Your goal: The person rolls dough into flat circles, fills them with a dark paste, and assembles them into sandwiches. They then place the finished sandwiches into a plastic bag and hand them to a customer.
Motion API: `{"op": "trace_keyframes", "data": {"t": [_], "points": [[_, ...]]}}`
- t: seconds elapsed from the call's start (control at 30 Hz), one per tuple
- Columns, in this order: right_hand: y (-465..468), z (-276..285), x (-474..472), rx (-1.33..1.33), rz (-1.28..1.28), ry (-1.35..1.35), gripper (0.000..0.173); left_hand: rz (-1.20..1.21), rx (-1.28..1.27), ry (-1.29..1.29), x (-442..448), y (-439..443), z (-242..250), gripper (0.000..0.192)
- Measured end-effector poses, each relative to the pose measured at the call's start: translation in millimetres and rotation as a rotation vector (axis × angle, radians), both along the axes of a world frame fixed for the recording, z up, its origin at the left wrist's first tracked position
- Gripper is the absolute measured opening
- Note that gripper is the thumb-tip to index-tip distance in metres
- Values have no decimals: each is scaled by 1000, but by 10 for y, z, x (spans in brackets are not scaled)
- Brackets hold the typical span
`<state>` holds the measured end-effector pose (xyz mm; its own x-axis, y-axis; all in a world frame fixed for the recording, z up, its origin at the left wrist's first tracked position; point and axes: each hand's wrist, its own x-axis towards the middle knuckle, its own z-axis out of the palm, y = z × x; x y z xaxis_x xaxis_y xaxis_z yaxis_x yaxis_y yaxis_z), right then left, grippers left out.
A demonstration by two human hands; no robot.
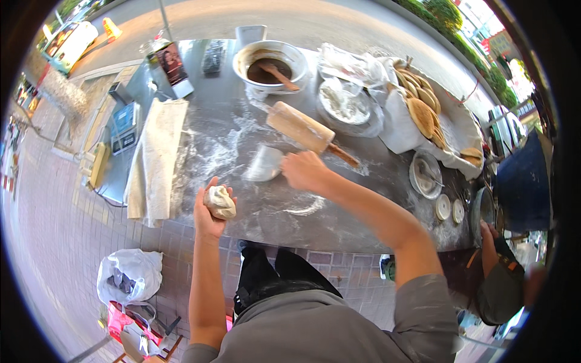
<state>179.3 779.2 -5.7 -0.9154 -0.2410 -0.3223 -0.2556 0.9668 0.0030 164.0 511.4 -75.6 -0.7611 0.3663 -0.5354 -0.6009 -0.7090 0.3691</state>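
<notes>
My left hand (209, 213), palm up by the table's near side, cups a gathered ball of dough (220, 202) with folds on its top. My right hand (305, 170) is closed around the edge of a pale, blade-like dough scraper (264, 164), blurred and low over the floured metal table (254, 222). How the fingers grip it is hidden by the back of the hand. Just beyond my right hand lies a thick wooden rolling pin (300, 127) with a brown handle, slanting across the flour.
At the back stand a bowl of dark paste (240, 61) with a wooden spatula and a bowl of flour (345, 106). A cloth-lined basket (454, 122) holds flatbreads. Folded cloth (156, 159) hangs over the left edge. Another person's hand (488, 236) touches a pan at right.
</notes>
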Motion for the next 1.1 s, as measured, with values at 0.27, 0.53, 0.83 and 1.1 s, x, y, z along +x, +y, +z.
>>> {"op": "trace_keyframes", "data": {"t": [0.27,0.53,0.83,1.1], "points": [[650,631,1231,88,-293,-109,24,150,-197,3,-200,-309,44,40],[432,390,1824,28,-481,-135,15,12,-102,11,-318,-343,38,36],[-696,269,286,-72,-260,-18,19,37,-180,33,-413,-532,59,38],[-361,366,1837,-35,-279,-171,17,118,-142,-2,-529,-676,-58,35]]}}
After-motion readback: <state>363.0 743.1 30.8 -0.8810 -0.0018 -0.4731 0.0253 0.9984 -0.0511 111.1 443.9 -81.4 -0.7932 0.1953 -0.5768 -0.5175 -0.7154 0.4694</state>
